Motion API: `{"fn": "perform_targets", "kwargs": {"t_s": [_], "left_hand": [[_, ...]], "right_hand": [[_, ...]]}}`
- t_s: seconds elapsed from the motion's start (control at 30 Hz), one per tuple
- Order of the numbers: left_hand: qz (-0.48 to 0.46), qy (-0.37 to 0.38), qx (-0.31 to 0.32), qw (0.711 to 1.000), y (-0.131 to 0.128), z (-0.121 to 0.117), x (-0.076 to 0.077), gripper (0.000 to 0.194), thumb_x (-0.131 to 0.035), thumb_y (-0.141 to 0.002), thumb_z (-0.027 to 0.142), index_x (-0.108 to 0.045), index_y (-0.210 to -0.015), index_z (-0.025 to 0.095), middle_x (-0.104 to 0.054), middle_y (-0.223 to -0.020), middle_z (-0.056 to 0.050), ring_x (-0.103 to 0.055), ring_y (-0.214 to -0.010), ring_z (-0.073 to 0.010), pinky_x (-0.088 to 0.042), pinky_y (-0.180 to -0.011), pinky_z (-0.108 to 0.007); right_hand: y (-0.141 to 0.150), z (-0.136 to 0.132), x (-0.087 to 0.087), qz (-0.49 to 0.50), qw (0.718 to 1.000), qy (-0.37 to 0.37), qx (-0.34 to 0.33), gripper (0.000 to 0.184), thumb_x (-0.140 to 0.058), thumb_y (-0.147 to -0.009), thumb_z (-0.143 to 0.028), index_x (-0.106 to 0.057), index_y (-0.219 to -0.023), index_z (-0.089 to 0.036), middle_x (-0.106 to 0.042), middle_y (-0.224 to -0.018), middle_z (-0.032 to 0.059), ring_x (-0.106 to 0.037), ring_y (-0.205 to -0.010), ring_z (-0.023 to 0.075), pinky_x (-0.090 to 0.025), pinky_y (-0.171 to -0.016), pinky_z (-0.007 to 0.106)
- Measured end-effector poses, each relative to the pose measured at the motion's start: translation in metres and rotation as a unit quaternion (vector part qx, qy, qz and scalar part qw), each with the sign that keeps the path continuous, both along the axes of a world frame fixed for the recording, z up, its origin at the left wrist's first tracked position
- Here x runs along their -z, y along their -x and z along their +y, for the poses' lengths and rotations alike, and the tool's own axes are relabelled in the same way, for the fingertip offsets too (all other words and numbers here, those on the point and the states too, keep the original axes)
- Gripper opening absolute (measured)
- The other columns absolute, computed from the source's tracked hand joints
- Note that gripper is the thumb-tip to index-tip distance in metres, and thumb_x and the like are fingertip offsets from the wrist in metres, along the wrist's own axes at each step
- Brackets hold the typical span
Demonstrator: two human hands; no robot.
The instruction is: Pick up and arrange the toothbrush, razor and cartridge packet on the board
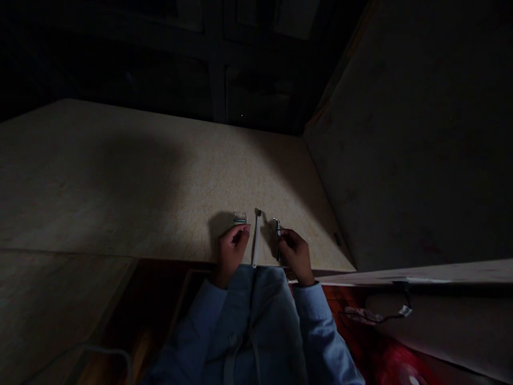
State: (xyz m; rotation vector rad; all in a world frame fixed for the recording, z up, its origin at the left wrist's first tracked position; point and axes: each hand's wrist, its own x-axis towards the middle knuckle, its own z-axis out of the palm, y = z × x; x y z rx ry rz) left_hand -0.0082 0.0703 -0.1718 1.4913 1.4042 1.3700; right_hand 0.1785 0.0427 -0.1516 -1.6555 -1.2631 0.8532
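My right hand point(295, 254) is closed, thumb and fingers pinching a slim razor point(278, 229) with a silver and dark handle. The razor stands nearly lengthwise near the table's front edge, its small silver top pointing away from me. Between my hands lies a toothbrush point(256, 243) with a pale handle and a dark head at the far end. My left hand point(233, 250) has its thumb and fingertips pressed together; what they hold, if anything, is too dim to make out. Just beyond those fingertips sits a small clear case point(239, 216) with a dark strip across it.
The light marbled tabletop point(192, 187) stretches far to the left, with shadows across it. A wall-like panel point(417, 160) borders it on the right. Dark cabinet frames point(218, 91) stand behind. Below right are a cable point(388, 319) and red cloth point(401, 363).
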Motion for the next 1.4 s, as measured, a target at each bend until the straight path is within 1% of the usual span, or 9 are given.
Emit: {"fn": "perform_targets", "kwargs": {"t_s": [0.1, 0.23, 0.3, 0.47, 0.83, 1.03, 1.17, 1.3, 1.4], "left_hand": [[0.058, -0.011, -0.001, 0.998, 0.018, 0.012, -0.002, 0.022, -0.06, -0.091, 0.03, -0.077, -0.097, 0.019, -0.078, -0.089, -0.005, -0.072, -0.078, -0.0165, -0.058, -0.073, -0.026], [0.213, -0.026, 0.028, 0.976, 0.041, 0.035, -0.013, 0.022, -0.069, -0.086, 0.022, -0.078, -0.106, 0.023, -0.074, -0.094, -0.005, -0.069, -0.078, -0.0163, -0.056, -0.072, -0.026], [0.272, -0.032, 0.065, 0.959, 0.046, 0.046, -0.017, 0.024, -0.073, -0.084, 0.022, -0.078, -0.107, 0.026, -0.072, -0.097, -0.005, -0.07, -0.084, -0.0175, -0.056, -0.076, -0.027], [0.36, -0.02, 0.153, 0.92, 0.045, 0.057, -0.022, 0.021, -0.068, -0.088, 0.016, -0.08, -0.1, 0.027, -0.075, -0.1, -0.006, -0.07, -0.093, -0.0208, -0.057, -0.083, -0.031], [0.468, 0.044, 0.151, 0.87, 0.04, 0.055, -0.046, 0.021, -0.059, -0.094, 0.021, -0.078, -0.103, 0.021, -0.074, -0.106, -0.008, -0.07, -0.095, -0.0226, -0.054, -0.082, -0.033], [0.455, 0.038, 0.147, 0.877, 0.043, 0.055, -0.044, 0.02, -0.057, -0.094, 0.017, -0.076, -0.098, 0.021, -0.072, -0.107, -0.008, -0.069, -0.096, -0.0221, -0.053, -0.08, -0.032], [0.402, 0.015, 0.136, 0.905, 0.047, 0.055, -0.038, 0.015, -0.059, -0.091, 0.016, -0.073, -0.092, 0.021, -0.07, -0.101, -0.006, -0.067, -0.091, -0.0207, -0.052, -0.08, -0.032], [0.245, -0.027, 0.112, 0.963, 0.049, 0.051, -0.034, 0.007, -0.064, -0.087, 0.018, -0.07, -0.084, 0.021, -0.068, -0.093, -0.004, -0.064, -0.084, -0.0176, -0.052, -0.076, -0.029], [0.054, 0.001, 0.095, 0.994, 0.044, 0.041, -0.035, 0.007, -0.068, -0.084, 0.027, -0.067, -0.085, 0.02, -0.068, -0.083, -0.002, -0.063, -0.071, -0.0146, -0.05, -0.064, -0.026]], "right_hand": [[-0.003, 0.0, 0.002, 0.101, 0.994, -0.041, 0.028, 0.028, -0.064, -0.076, -0.042, -0.067, -0.089, -0.018, -0.069, -0.076, 0.0011, -0.061, -0.068, 0.0165, -0.048, -0.064, 0.027], [-0.003, -0.001, -0.001, 0.132, 0.99, -0.05, 0.027, 0.025, -0.067, -0.073, -0.039, -0.067, -0.085, -0.017, -0.067, -0.076, 0.0007, -0.059, -0.07, 0.0155, -0.048, -0.068, 0.027], [-0.002, -0.002, -0.001, 0.134, 0.99, -0.048, 0.023, 0.025, -0.068, -0.074, -0.039, -0.067, -0.086, -0.017, -0.066, -0.077, 0.0008, -0.059, -0.07, 0.0155, -0.048, -0.068, 0.027], [-0.002, -0.007, 0.001, 0.129, 0.99, -0.05, 0.001, 0.025, -0.067, -0.077, -0.039, -0.066, -0.089, -0.018, -0.065, -0.077, 0.0003, -0.058, -0.068, 0.015, -0.047, -0.064, 0.026], [-0.007, -0.008, 0.008, 0.113, 0.991, -0.073, -0.018, 0.021, -0.066, -0.08, -0.038, -0.066, -0.09, -0.019, -0.067, -0.078, 0.0016, -0.061, -0.069, 0.0165, -0.048, -0.064, 0.027], [-0.009, -0.009, 0.01, 0.12, 0.989, -0.079, -0.023, 0.022, -0.066, -0.081, -0.038, -0.068, -0.091, -0.018, -0.069, -0.082, 0.003, -0.064, -0.074, 0.0178, -0.05, -0.069, 0.029], [-0.009, -0.01, 0.01, 0.124, 0.988, -0.084, -0.026, 0.022, -0.066, -0.082, -0.038, -0.068, -0.092, -0.019, -0.068, -0.08, 0.0023, -0.062, -0.073, 0.0174, -0.05, -0.068, 0.028], [-0.008, -0.01, 0.01, 0.124, 0.988, -0.089, -0.019, 0.021, -0.067, -0.081, -0.038, -0.068, -0.091, -0.019, -0.067, -0.079, 0.002, -0.061, -0.072, 0.0169, -0.05, -0.067, 0.027], [-0.008, -0.009, 0.01, 0.128, 0.988, -0.088, -0.017, 0.021, -0.067, -0.08, -0.037, -0.068, -0.091, -0.018, -0.067, -0.08, 0.0024, -0.062, -0.073, 0.0171, -0.05, -0.069, 0.028]]}}
